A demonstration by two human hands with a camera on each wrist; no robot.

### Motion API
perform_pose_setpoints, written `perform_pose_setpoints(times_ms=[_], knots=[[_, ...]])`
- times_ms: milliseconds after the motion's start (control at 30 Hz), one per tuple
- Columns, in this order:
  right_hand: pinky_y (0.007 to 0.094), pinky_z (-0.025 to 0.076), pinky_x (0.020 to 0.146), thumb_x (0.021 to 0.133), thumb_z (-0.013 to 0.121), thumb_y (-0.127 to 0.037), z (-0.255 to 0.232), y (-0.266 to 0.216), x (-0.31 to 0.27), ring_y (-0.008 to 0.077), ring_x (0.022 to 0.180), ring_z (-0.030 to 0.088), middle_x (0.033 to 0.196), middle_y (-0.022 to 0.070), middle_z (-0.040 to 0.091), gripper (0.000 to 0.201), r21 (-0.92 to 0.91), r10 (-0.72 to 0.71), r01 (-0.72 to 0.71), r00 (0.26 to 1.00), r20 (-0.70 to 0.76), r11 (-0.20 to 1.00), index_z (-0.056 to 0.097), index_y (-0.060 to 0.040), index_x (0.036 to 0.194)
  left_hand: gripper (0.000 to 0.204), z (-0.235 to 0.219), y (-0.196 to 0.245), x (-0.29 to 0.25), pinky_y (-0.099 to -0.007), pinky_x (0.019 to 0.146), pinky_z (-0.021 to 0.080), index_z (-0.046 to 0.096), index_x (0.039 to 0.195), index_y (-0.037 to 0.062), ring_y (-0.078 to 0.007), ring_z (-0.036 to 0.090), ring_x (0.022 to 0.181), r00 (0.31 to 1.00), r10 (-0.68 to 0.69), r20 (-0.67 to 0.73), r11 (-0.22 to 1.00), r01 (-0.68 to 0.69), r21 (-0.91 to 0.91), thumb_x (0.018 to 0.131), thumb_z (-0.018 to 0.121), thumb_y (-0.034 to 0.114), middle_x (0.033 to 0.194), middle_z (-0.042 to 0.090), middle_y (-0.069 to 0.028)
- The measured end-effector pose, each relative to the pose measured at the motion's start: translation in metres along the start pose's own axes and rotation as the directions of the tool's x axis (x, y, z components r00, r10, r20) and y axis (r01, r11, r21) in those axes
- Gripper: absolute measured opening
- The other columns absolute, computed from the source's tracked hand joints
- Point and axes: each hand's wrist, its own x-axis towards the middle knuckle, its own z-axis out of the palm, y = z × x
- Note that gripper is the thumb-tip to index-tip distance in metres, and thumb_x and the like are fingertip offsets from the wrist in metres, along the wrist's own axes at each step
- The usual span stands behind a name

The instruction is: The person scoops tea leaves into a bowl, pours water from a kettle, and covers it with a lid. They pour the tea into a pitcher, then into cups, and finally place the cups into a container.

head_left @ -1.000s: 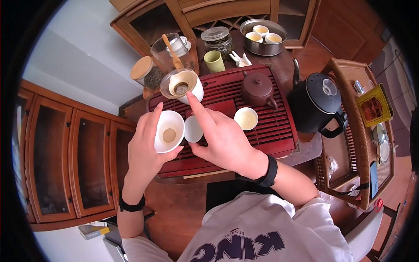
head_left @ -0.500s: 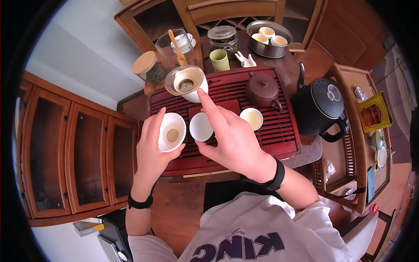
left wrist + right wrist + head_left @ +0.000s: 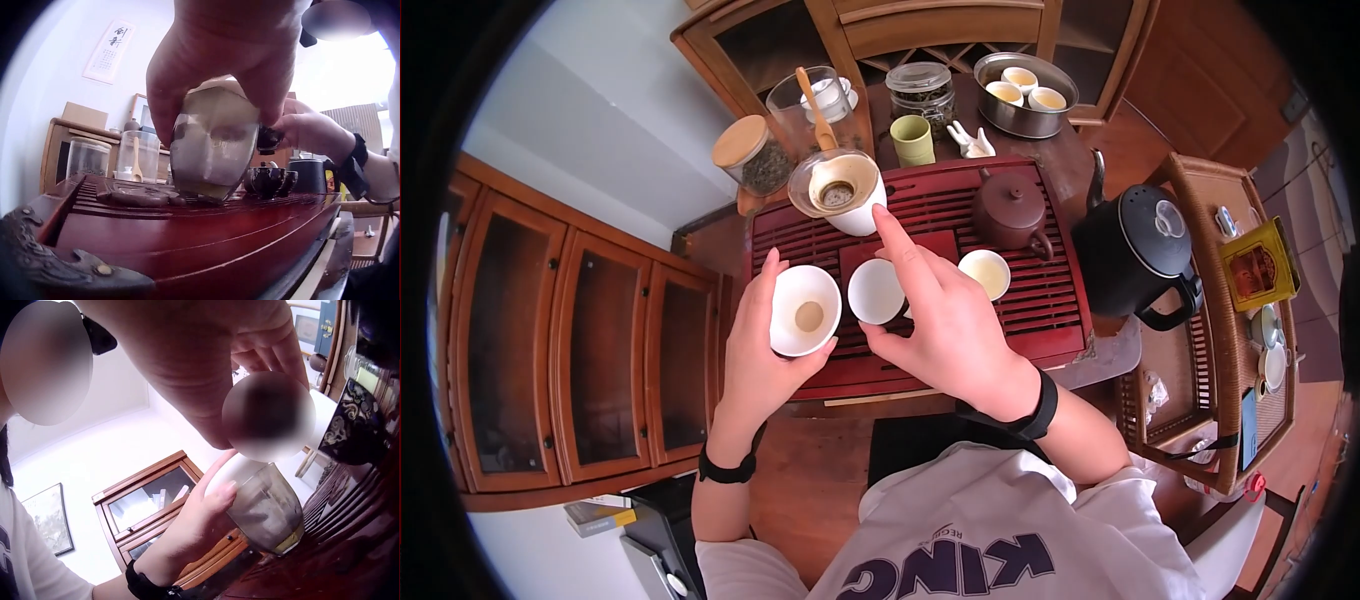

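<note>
My left hand [image 3: 765, 345] grips a larger cup [image 3: 806, 312] by its sides, thumb at the near rim. It is white inside with a tan round patch at the bottom; its outside looks grey and faceted in the left wrist view [image 3: 215, 147]. Beside it, my right hand [image 3: 950, 335] pinches a small white-lined cup [image 3: 876, 292] between thumb and fingers, tilted toward my head camera. Close to the right hand, a cup of pale tea [image 3: 986, 274] stands on the red slatted tea tray [image 3: 830, 378]. Behind the hands is a white vessel [image 3: 860, 215] with a strainer [image 3: 837, 190] on top.
A brown teapot [image 3: 1010, 208] sits on the tray, with a black kettle [image 3: 1135, 245] to its right. Along the back are tea jars [image 3: 922, 92], a green cup [image 3: 913, 140], a white hand-shaped ornament [image 3: 972, 140] and a metal bowl [image 3: 1025, 118] holding three filled cups.
My right hand and the small cup have shifted slightly right, opening a narrow gap from the larger cup. My left hand still holds its cup. The head view has turned a little.
</note>
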Motion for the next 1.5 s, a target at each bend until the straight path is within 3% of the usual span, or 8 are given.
perform_pose_setpoints(times_ms=[400,600,900,1000,1067,1300,1400,1500], knots=[[0.0413,0.055,0.077,0.068,0.080,-0.006,0.002,0.002,-0.004,0.0338,0.090,0.065,0.103,0.0163,0.063,0.101,0.004,0.013,-0.013,1.000,0.006,1.000,0.029,-0.0025,0.155,0.095,0.015,-0.004,-0.004,-0.0442,0.105,0.046,0.034,0.153,0.0030,-0.0347,0.054,0.129,0.994,-0.022,-0.111,0.989,0.006,-0.148,0.072,0.084,0.014,0.141,0.051,-0.0216],[0.0388,0.056,0.078,0.068,0.081,-0.003,0.001,0.001,-0.004,0.0328,0.095,0.069,0.109,0.0188,0.068,0.097,-0.010,0.043,-0.043,0.999,0.015,0.999,0.034,-0.0010,0.153,0.085,0.013,0.002,-0.002,-0.0425,0.108,0.043,0.039,0.149,-0.0005,-0.0310,0.054,0.128,0.988,0.058,-0.146,0.997,-0.065,-0.044,0.074,0.077,0.010,0.142,0.050,-0.0204],[0.0390,0.056,0.078,0.068,0.081,-0.003,0.001,0.000,-0.005,0.0325,0.096,0.069,0.110,0.0187,0.068,0.097,-0.004,0.051,-0.051,0.999,0.017,0.999,0.034,-0.0016,0.153,0.084,0.015,0.002,0.000,-0.0439,0.099,0.050,0.044,0.148,0.0026,-0.0377,0.057,0.121,0.981,0.139,-0.136,0.978,-0.114,0.176,0.071,0.076,0.012,0.135,0.053,-0.0229],[0.0389,0.056,0.078,0.068,0.080,-0.003,0.001,0.000,-0.005,0.0324,0.095,0.068,0.110,0.0188,0.068,0.097,-0.001,0.052,-0.052,0.998,0.017,0.999,0.034,-0.0022,0.153,0.085,0.015,-0.001,0.001,-0.0442,0.095,0.053,0.043,0.148,0.0027,-0.0379,0.060,0.117,0.975,0.168,-0.142,0.966,-0.134,0.222,0.072,0.077,0.018,0.134,0.053,-0.0228],[0.0388,0.056,0.078,0.068,0.080,-0.003,0.001,0.000,-0.005,0.0324,0.095,0.068,0.110,0.0188,0.068,0.097,0.001,0.058,-0.058,0.998,0.020,0.998,0.034,-0.0025,0.153,0.100,0.015,-0.002,0.001,-0.0420,0.083,0.058,0.046,0.147,0.0080,-0.0347,0.064,0.108,0.962,0.207,-0.178,0.951,-0.155,0.268,0.062,0.090,0.035,0.129,0.058,-0.0171],[0.0388,0.056,0.078,0.068,0.081,-0.003,0.001,-0.001,-0.005,0.0326,0.094,0.068,0.110,0.0186,0.068,0.097,0.009,0.054,-0.054,0.998,0.015,0.998,0.034,-0.0030,0.153,0.119,0.013,-0.004,0.000,-0.0428,0.083,0.058,0.043,0.149,0.0088,-0.0350,0.064,0.108,0.971,0.184,-0.149,0.953,-0.140,0.268,0.053,0.086,0.062,0.128,0.057,-0.0169],[0.0389,0.056,0.078,0.068,0.081,-0.003,0.001,-0.001,-0.006,0.0325,0.094,0.068,0.110,0.0186,0.068,0.097,0.011,0.055,-0.056,0.998,0.015,0.998,0.034,-0.0028,0.153,0.113,0.016,-0.007,-0.002,-0.0431,0.084,0.057,0.042,0.150,0.0084,-0.0359,0.063,0.110,0.966,0.215,-0.146,0.950,-0.172,0.261,0.058,0.089,0.055,0.129,0.057,-0.0179],[0.0389,0.056,0.079,0.068,0.081,-0.003,0.002,-0.001,-0.006,0.0323,0.095,0.068,0.110,0.0185,0.068,0.097,0.013,0.051,-0.051,0.999,0.012,0.999,0.035,-0.0027,0.153,0.107,0.018,-0.011,-0.005,-0.0446,0.094,0.053,0.039,0.150,0.0013,-0.0397,0.060,0.118,0.977,0.165,-0.137,0.961,-0.128,0.246,0.075,0.075,0.068,0.134,0.053,-0.0239]])
